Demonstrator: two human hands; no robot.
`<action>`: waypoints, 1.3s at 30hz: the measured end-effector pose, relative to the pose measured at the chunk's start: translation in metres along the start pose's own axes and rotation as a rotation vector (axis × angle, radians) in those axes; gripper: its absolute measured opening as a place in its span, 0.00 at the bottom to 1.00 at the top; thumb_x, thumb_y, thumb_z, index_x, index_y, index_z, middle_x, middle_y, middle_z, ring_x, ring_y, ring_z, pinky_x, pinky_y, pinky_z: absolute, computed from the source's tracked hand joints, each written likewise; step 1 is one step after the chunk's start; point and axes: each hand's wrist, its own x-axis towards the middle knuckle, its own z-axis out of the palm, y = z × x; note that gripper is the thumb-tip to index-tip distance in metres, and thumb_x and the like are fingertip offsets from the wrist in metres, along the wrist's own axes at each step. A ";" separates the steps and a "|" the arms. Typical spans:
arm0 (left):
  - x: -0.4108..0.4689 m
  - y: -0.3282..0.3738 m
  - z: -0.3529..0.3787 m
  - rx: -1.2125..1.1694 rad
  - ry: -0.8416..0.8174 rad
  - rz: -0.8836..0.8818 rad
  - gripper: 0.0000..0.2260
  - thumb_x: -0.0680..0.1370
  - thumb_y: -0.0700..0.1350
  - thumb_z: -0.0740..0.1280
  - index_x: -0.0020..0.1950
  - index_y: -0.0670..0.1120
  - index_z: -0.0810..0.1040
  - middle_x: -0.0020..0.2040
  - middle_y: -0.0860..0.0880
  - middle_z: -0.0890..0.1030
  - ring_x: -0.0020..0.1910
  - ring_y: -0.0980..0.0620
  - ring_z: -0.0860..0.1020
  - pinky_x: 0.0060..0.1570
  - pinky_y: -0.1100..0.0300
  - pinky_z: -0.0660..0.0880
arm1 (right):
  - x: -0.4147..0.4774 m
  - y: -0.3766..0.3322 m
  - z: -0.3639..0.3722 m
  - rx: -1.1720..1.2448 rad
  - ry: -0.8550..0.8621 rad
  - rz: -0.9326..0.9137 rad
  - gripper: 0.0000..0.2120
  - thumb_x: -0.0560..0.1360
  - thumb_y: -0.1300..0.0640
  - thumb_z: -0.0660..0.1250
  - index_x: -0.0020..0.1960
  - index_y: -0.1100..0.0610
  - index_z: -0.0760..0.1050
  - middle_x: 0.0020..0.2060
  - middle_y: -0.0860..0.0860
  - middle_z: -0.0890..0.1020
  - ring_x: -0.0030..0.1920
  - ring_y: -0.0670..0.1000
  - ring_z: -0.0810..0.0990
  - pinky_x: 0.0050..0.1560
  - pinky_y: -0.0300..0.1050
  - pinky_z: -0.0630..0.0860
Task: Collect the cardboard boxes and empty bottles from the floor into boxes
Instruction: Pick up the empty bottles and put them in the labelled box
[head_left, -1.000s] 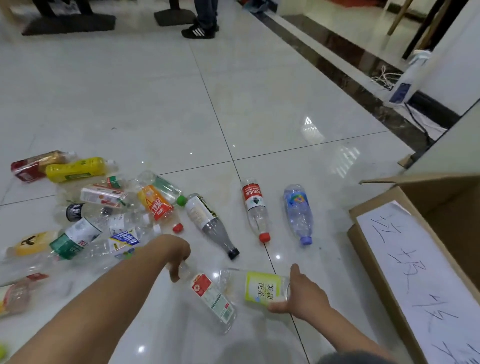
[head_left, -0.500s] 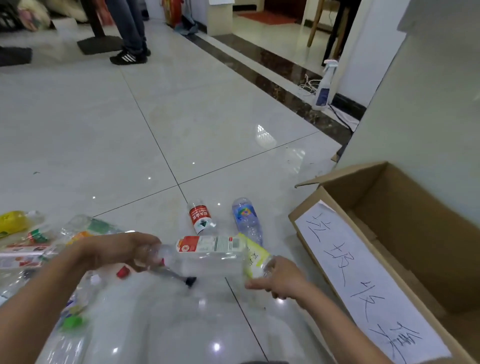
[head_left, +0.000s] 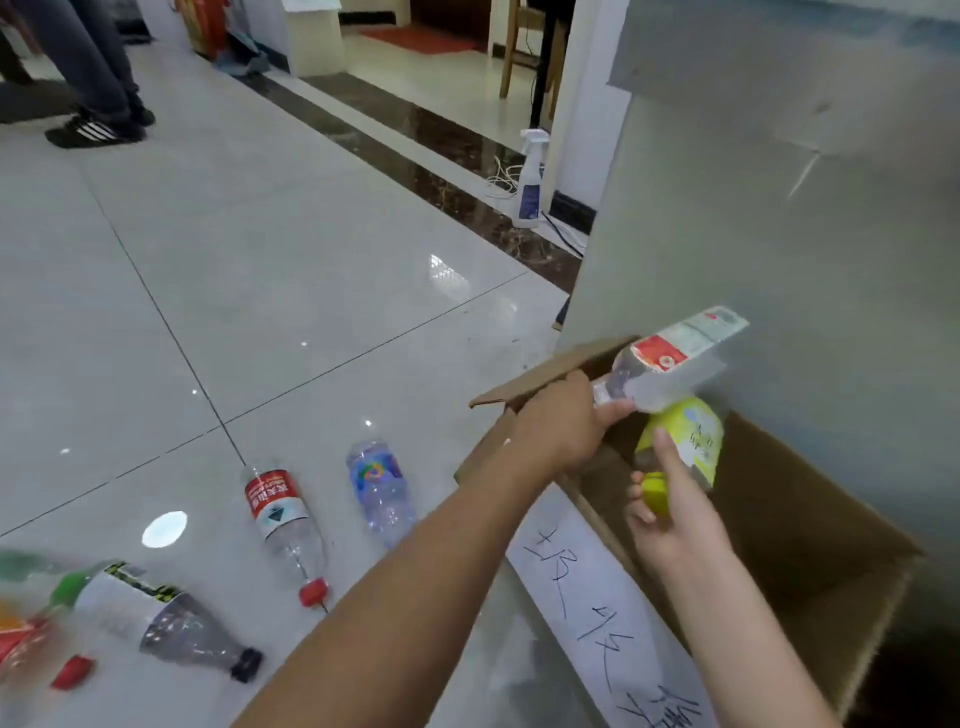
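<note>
Found both hands occupied above the open cardboard box (head_left: 779, 483) standing against the wall (head_left: 779, 234) at right. Noted the left hand (head_left: 561, 426) wrapped round the neck end of a clear bottle (head_left: 670, 364) with a red-and-white label, body pointing up and away over the box mouth. Noted the right hand (head_left: 670, 525) gripping a yellow-labelled bottle (head_left: 685, 441) at the neck, round its yellow-green cap (head_left: 653, 491), one finger laid along the body, base uppermost, just under the clear one; cannot tell whether touching or merely overlapping. Judged both empty, hence very light, thin-walled and springy: liable to dent and crackle under a squeeze, unlikely to break on a drop into cardboard. Judged the smooth plastic and glossy label film somewhat slippery; recommend holding at neck or shoulder, the stiffest and narrowest part, as done here, rather than mid-body. Recorded a white handwritten sheet (head_left: 597, 597) lying on the near side of the box. Recorded, on the tiled floor (head_left: 260, 260) at left and apart from the box, a red-labelled bottle (head_left: 280, 514) with red cap, a blue-labelled bottle (head_left: 382, 488) just beside it, a dark-tinted bottle (head_left: 156, 618) with black cap, and a loose red cap (head_left: 72, 673); further bottles at the left edge too blurred to identify. Expect these round bodies to roll on the polished tile at a nudge; advise taking each at cap or neck. Judged release over the box to be the step in hand, with much of the collecting not yet done.
</note>
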 end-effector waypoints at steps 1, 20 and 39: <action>0.004 0.000 0.015 0.251 -0.001 0.015 0.17 0.79 0.57 0.62 0.58 0.45 0.73 0.52 0.45 0.78 0.54 0.45 0.76 0.51 0.56 0.70 | 0.006 0.002 -0.005 0.025 0.033 0.044 0.13 0.73 0.49 0.71 0.41 0.56 0.70 0.30 0.51 0.71 0.20 0.43 0.69 0.15 0.29 0.56; 0.033 -0.039 0.066 0.752 -0.090 -0.121 0.19 0.82 0.53 0.55 0.68 0.44 0.68 0.63 0.42 0.75 0.65 0.42 0.68 0.64 0.47 0.62 | 0.052 0.024 -0.003 -0.708 0.192 0.352 0.26 0.79 0.45 0.60 0.70 0.61 0.67 0.63 0.61 0.75 0.62 0.60 0.75 0.63 0.51 0.67; -0.076 -0.272 -0.063 -0.379 0.497 -1.240 0.28 0.75 0.42 0.66 0.71 0.38 0.59 0.69 0.39 0.64 0.70 0.42 0.65 0.68 0.53 0.65 | 0.009 0.205 0.155 -1.272 -0.445 -0.958 0.09 0.75 0.63 0.63 0.55 0.61 0.71 0.52 0.53 0.71 0.56 0.52 0.69 0.54 0.43 0.69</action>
